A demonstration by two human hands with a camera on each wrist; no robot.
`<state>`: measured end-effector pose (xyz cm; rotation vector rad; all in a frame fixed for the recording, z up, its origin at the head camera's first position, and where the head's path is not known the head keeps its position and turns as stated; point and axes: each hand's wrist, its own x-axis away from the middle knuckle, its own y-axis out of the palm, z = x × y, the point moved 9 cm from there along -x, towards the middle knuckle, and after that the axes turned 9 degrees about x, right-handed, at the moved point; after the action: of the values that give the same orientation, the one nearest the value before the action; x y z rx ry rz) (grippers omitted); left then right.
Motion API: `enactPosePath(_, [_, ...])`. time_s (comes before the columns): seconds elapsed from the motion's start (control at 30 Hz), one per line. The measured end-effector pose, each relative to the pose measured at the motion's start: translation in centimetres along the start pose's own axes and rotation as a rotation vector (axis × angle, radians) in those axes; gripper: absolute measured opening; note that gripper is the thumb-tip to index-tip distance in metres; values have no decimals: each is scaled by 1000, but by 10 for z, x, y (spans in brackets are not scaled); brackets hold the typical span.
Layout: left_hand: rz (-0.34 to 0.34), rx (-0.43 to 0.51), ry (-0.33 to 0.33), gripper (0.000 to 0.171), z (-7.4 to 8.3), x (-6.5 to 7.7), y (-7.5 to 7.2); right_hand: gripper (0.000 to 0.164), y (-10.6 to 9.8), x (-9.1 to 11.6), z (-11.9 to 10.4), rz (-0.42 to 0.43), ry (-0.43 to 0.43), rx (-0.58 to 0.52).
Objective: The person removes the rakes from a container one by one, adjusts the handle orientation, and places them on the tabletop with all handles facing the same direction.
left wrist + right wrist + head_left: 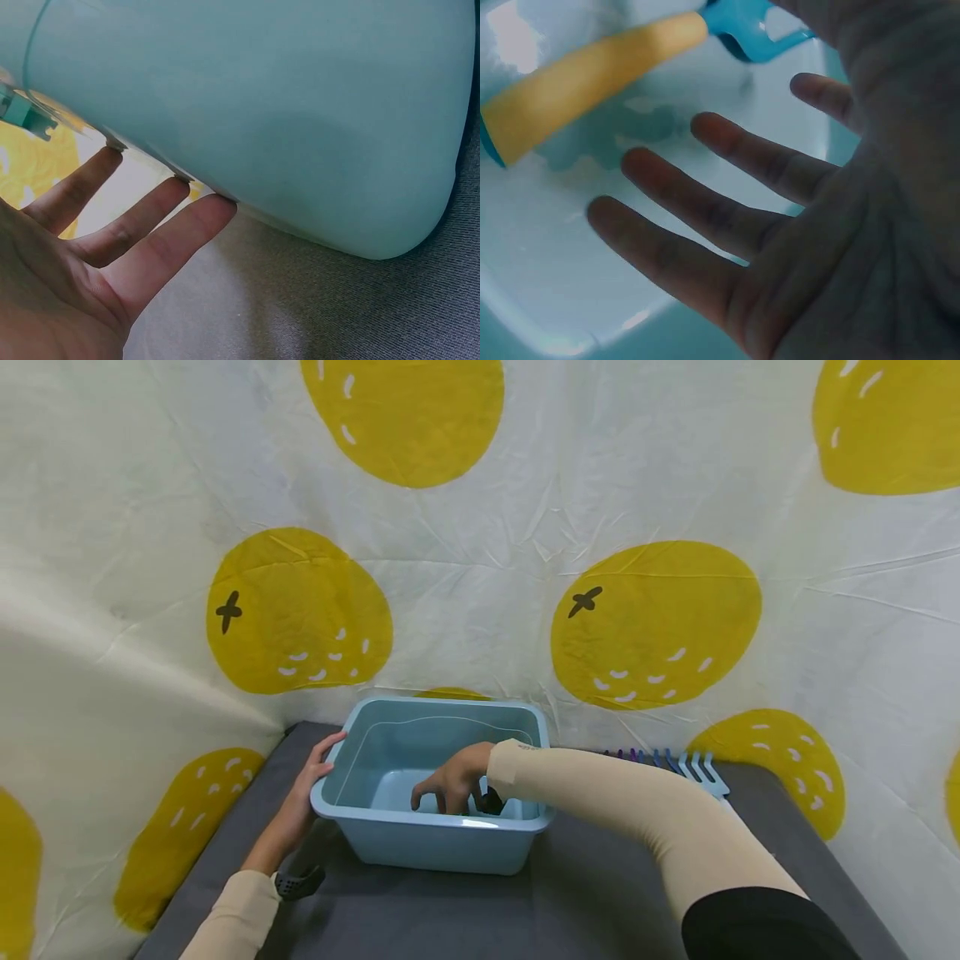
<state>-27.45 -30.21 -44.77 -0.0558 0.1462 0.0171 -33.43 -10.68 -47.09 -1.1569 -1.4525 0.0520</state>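
Note:
A light blue plastic basin [435, 847] stands on the dark grey table. My left hand [303, 781] is at its left rim; in the left wrist view, three nearly straight fingers touch the outer wall with their tips. Down inside the basin is my right hand [456, 777]. Seen from the right wrist, its fingers [705, 210] are spread and hold nothing. Near them, on the basin's floor, lies a tool with a yellow handle [600, 86] and a bright blue looped end [742, 30], partly hidden by the hand.
Right of the basin, a row of purple and blue prongs and a light blue fork-like piece [703, 774] lie by the table's back edge, partly behind my right arm. A pale curtain [480, 627] with yellow fruit prints hangs behind the table [420, 914] and along its left.

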Motion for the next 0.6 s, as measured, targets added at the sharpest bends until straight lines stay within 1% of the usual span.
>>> enactPosePath(0.17, [-8, 14, 23, 55, 3, 0, 2, 55, 13, -10, -3, -58, 9, 21])
enactPosePath(0.23, [-10, 19, 28, 55, 4, 0, 2, 53, 15, -12, -4, -57, 11, 28])
enactPosePath(0.33, [-9, 20, 32, 55, 6, 0, 2, 51, 15, -13, -3, -33, 15, 43])
enactPosePath(0.4, [-3, 19, 28, 55, 6, 0, 1, 55, 16, -15, -1, -16, 27, 49])
enactPosePath(0.5, [1, 14, 18, 55, 5, 1, 1, 71, 20, -16, 1, -11, 32, 36])
enactPosePath(0.53, [2, 14, 13, 54, 5, 1, 1, 72, 22, -17, 2, -8, 32, 24])
enactPosePath(0.6, [4, 11, 6, 54, 3, 1, 1, 67, 24, -18, 4, 8, 28, -11])
